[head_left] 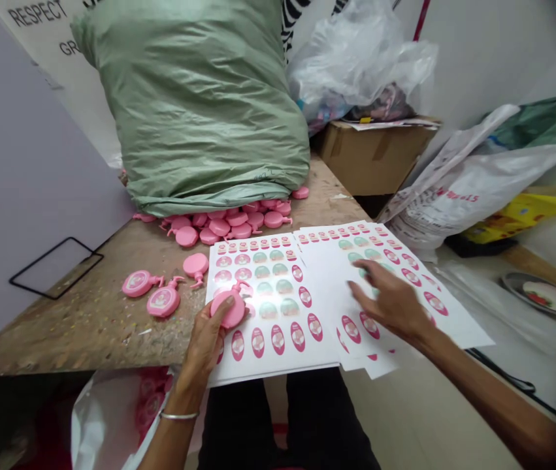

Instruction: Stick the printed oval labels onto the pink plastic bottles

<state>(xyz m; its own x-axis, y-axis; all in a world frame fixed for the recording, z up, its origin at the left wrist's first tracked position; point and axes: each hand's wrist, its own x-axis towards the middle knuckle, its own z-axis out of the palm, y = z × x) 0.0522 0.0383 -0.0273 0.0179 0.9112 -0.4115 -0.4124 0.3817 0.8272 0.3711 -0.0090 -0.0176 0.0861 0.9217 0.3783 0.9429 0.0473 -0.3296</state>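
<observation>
My left hand (208,336) holds a round pink plastic piece with a small spout (227,309), thumb on its face, above the left sticker sheet (278,359). That sheet bears pink oval, round and green stickers. My right hand (380,297) hovers over the right sticker sheets (327,274), its thumb and index finger apart; no sticker can be made out between them. Left of the sheets lie two pink pieces with round labels (163,299) (136,283) and a plain one (195,266).
A large green sack (204,104) stands at the back of the wooden table (86,326), with several pink pieces (219,227) along its base. A black wire frame (57,267) lies at the left. Beyond the table are a cardboard box (376,156) and white bags (468,196).
</observation>
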